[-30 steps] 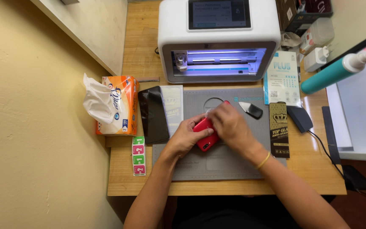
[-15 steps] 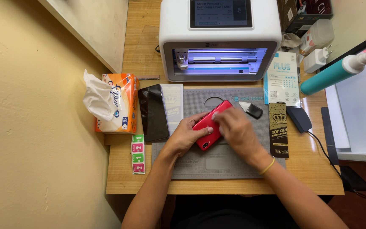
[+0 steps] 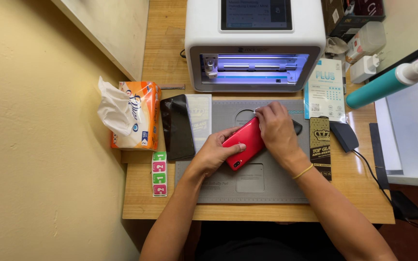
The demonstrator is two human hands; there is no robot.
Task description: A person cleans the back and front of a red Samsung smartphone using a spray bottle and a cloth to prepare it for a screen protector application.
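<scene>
A red phone (image 3: 242, 143) lies tilted, back side up, on a grey work mat (image 3: 267, 186) in the middle of the wooden desk. My left hand (image 3: 215, 153) grips its lower left edge, thumb on the red back. My right hand (image 3: 276, 129) lies over the phone's upper right end, fingers curled at its top edge. A yellow band circles my right wrist. A small black object (image 3: 297, 127) peeks out just right of my right hand.
A white machine (image 3: 255, 46) with a lit slot stands at the back. A tissue pack (image 3: 130, 115), a black phone (image 3: 177, 126) and a flat packet lie left; coloured stickers (image 3: 159, 173) below. Packets (image 3: 324, 89), a black mouse (image 3: 344, 136) and a teal spray bottle (image 3: 388, 82) sit right.
The red phone has swung from under my hands to a diagonal lie, upper end pointing up right. My right hand moved up to its top end; my left hand stays at its lower edge.
</scene>
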